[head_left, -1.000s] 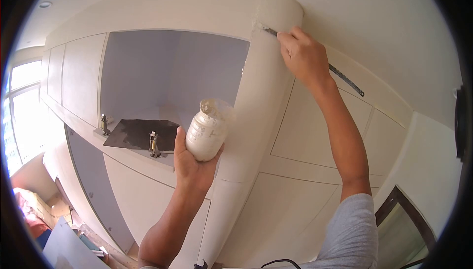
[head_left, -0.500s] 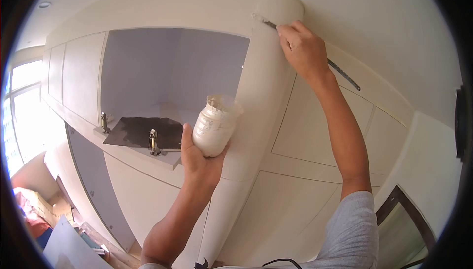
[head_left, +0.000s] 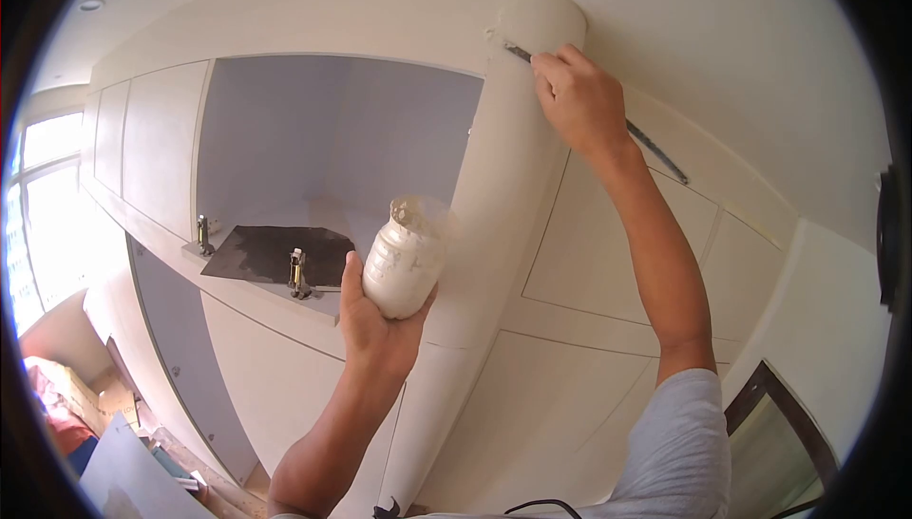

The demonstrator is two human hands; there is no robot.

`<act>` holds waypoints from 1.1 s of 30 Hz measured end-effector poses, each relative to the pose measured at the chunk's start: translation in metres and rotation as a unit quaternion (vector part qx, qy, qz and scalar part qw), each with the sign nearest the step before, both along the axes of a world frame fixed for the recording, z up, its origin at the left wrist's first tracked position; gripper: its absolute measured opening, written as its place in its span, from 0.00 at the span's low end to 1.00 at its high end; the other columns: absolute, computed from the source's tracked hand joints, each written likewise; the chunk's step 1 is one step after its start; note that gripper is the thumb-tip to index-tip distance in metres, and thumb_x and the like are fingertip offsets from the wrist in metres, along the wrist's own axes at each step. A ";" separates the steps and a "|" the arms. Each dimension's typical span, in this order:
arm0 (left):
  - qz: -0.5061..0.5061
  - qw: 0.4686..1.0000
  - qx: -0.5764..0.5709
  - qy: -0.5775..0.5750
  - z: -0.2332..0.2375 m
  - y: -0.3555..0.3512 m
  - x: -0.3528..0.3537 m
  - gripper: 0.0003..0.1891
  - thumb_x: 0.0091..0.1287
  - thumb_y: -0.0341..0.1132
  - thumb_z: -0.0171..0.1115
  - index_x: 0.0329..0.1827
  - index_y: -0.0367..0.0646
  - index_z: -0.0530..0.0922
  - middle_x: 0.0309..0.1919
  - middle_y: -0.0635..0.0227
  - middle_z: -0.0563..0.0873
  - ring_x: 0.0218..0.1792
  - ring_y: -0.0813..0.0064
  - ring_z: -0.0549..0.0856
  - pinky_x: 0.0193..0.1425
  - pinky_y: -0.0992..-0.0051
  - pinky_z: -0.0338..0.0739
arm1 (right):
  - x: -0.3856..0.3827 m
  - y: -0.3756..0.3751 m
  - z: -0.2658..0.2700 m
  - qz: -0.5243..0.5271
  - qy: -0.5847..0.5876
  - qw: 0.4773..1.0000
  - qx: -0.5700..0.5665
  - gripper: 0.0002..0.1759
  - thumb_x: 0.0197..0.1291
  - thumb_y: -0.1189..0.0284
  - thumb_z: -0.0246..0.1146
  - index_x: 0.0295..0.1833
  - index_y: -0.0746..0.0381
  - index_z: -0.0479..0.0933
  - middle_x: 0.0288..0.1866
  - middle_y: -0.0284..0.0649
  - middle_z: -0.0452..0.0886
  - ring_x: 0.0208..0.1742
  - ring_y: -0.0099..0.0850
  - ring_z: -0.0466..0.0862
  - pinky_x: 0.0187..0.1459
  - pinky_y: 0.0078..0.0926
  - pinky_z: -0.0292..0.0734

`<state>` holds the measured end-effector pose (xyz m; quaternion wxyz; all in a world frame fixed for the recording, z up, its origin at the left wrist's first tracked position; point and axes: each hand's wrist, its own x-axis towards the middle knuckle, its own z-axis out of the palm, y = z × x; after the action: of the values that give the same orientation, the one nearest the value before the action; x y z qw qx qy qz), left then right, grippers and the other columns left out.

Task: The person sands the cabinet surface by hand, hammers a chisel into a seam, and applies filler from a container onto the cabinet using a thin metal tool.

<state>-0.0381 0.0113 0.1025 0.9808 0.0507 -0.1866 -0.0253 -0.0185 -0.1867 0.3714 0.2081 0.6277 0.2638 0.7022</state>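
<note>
My left hand point(head_left: 380, 327) is wrapped round the lower part of a white plastic jar point(head_left: 404, 272), its open mouth tilted up and smeared with pale paste. Raised high on the right, my right hand point(head_left: 581, 99) is closed on a thin dark hacksaw blade point(head_left: 657, 151). The blade's long end sticks out behind my wrist; its short front end, with a bit of white on it, is right at the rounded cream column point(head_left: 494, 168). Just left of that tip, a small rough patch of paste point(head_left: 490, 35) shows near the column's top.
An open cabinet recess point(head_left: 285, 130) lies left of the column, with a dark sheet point(head_left: 275, 253) and metal hinges point(head_left: 298, 274) at its lower edge. Closed panels point(head_left: 617, 244) stand on the right, below the ceiling. A loose board point(head_left: 128, 471) and clutter lie lower left.
The jar in my left hand has dropped slightly and shifted left. My right hand has moved a little left and down, and the blade's tip has come slightly lower on the column.
</note>
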 end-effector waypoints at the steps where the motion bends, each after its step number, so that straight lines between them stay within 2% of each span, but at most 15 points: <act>1: 0.000 1.000 0.000 0.000 -0.002 0.001 0.000 0.28 0.86 0.55 0.47 0.73 0.41 0.69 0.69 0.59 0.78 0.70 0.57 0.78 0.76 0.51 0.72 | -0.001 -0.001 -0.002 0.000 0.000 1.000 0.000 0.03 0.62 0.77 0.68 0.36 0.58 0.81 0.32 0.37 0.80 0.33 0.41 0.85 0.29 0.40 0.80; 4: 0.006 1.000 0.012 -0.007 -0.005 0.003 0.001 0.28 0.85 0.55 0.47 0.73 0.41 0.70 0.68 0.59 0.78 0.70 0.57 0.79 0.76 0.51 0.72 | -0.009 -0.004 -0.011 -0.033 0.014 0.999 -0.010 0.04 0.63 0.77 0.67 0.35 0.59 0.81 0.32 0.38 0.79 0.32 0.42 0.85 0.29 0.41 0.80; 6: 0.017 1.000 0.014 -0.009 -0.004 0.004 -0.001 0.28 0.85 0.56 0.47 0.73 0.41 0.70 0.68 0.59 0.79 0.70 0.57 0.79 0.75 0.51 0.73 | -0.018 -0.001 -0.012 0.092 -0.013 0.996 -0.012 0.05 0.63 0.78 0.67 0.34 0.60 0.80 0.32 0.39 0.79 0.31 0.43 0.84 0.29 0.41 0.80; 10: 0.008 1.000 0.010 -0.006 -0.005 0.002 0.001 0.28 0.85 0.56 0.47 0.72 0.41 0.70 0.68 0.59 0.79 0.70 0.57 0.79 0.75 0.51 0.72 | -0.004 -0.006 0.006 0.023 -0.023 0.999 0.008 0.02 0.63 0.79 0.66 0.38 0.61 0.81 0.33 0.40 0.80 0.32 0.43 0.85 0.30 0.42 0.81; 12: 0.008 1.000 0.013 -0.001 -0.005 0.000 0.000 0.27 0.85 0.56 0.47 0.72 0.42 0.71 0.68 0.59 0.79 0.69 0.57 0.79 0.75 0.51 0.72 | 0.005 -0.003 0.015 0.102 -0.029 0.994 0.000 0.03 0.63 0.80 0.65 0.39 0.61 0.81 0.33 0.40 0.81 0.35 0.43 0.85 0.30 0.42 0.82; 13: 0.008 1.000 0.013 -0.001 -0.005 0.000 0.000 0.27 0.85 0.56 0.47 0.72 0.42 0.71 0.68 0.59 0.79 0.69 0.57 0.79 0.75 0.51 0.72 | 0.007 -0.004 0.019 0.102 -0.029 0.994 -0.001 0.03 0.63 0.80 0.65 0.39 0.61 0.81 0.33 0.40 0.81 0.35 0.43 0.85 0.30 0.42 0.82; 18: 0.010 1.000 0.024 -0.009 -0.007 0.002 0.001 0.28 0.86 0.56 0.46 0.72 0.41 0.71 0.68 0.60 0.79 0.69 0.57 0.79 0.74 0.51 0.72 | -0.006 -0.003 0.016 -0.037 -0.033 0.998 -0.037 0.04 0.63 0.81 0.63 0.40 0.61 0.82 0.32 0.41 0.80 0.33 0.43 0.85 0.31 0.42 0.81; 22: 0.014 0.999 0.030 -0.014 -0.007 0.003 -0.001 0.28 0.86 0.56 0.45 0.73 0.41 0.71 0.68 0.60 0.79 0.69 0.57 0.79 0.74 0.51 0.72 | -0.010 -0.011 0.002 -0.044 0.034 0.998 -0.023 0.06 0.65 0.79 0.65 0.43 0.59 0.85 0.32 0.40 0.81 0.31 0.42 0.84 0.31 0.40 0.81; 24: 0.006 1.000 0.019 0.002 -0.006 0.004 -0.001 0.28 0.86 0.56 0.46 0.73 0.41 0.71 0.68 0.60 0.79 0.68 0.57 0.79 0.74 0.52 0.73 | -0.017 -0.010 -0.001 0.067 0.118 0.991 -0.013 0.06 0.67 0.76 0.66 0.45 0.57 0.88 0.33 0.38 0.82 0.31 0.40 0.84 0.32 0.38 0.81; 25: 0.007 1.000 0.018 0.001 -0.006 0.004 -0.001 0.28 0.86 0.56 0.46 0.73 0.41 0.71 0.68 0.60 0.79 0.68 0.57 0.79 0.74 0.52 0.73 | -0.016 -0.009 0.000 0.067 0.117 0.991 -0.014 0.06 0.67 0.76 0.66 0.45 0.57 0.88 0.33 0.38 0.82 0.31 0.40 0.84 0.32 0.38 0.81; 27: 0.008 1.000 0.025 -0.017 -0.007 0.004 -0.001 0.28 0.86 0.55 0.46 0.73 0.41 0.70 0.68 0.59 0.79 0.69 0.57 0.79 0.74 0.52 0.73 | -0.011 -0.010 0.002 0.163 0.059 0.985 0.017 0.06 0.68 0.73 0.68 0.47 0.56 0.89 0.34 0.36 0.84 0.31 0.38 0.85 0.33 0.35 0.82; 30: 0.008 1.000 0.018 -0.013 -0.006 0.003 -0.002 0.28 0.86 0.55 0.46 0.73 0.41 0.70 0.69 0.59 0.79 0.69 0.58 0.79 0.74 0.52 0.72 | -0.004 -0.012 0.009 0.106 0.012 0.994 0.004 0.06 0.67 0.76 0.68 0.46 0.57 0.89 0.35 0.35 0.84 0.31 0.37 0.85 0.34 0.35 0.82; 33: 0.003 1.000 0.011 0.009 -0.004 0.000 -0.002 0.28 0.86 0.55 0.46 0.73 0.40 0.71 0.69 0.59 0.79 0.69 0.58 0.79 0.74 0.52 0.72 | 0.007 -0.011 0.013 0.106 0.027 0.994 -0.003 0.07 0.65 0.76 0.68 0.45 0.56 0.89 0.35 0.35 0.83 0.31 0.36 0.85 0.32 0.36 0.82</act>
<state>-0.0401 0.0113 0.0987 0.9820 0.0616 -0.1769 -0.0252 -0.0114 -0.1978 0.3847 0.1270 0.6143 0.3371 0.7020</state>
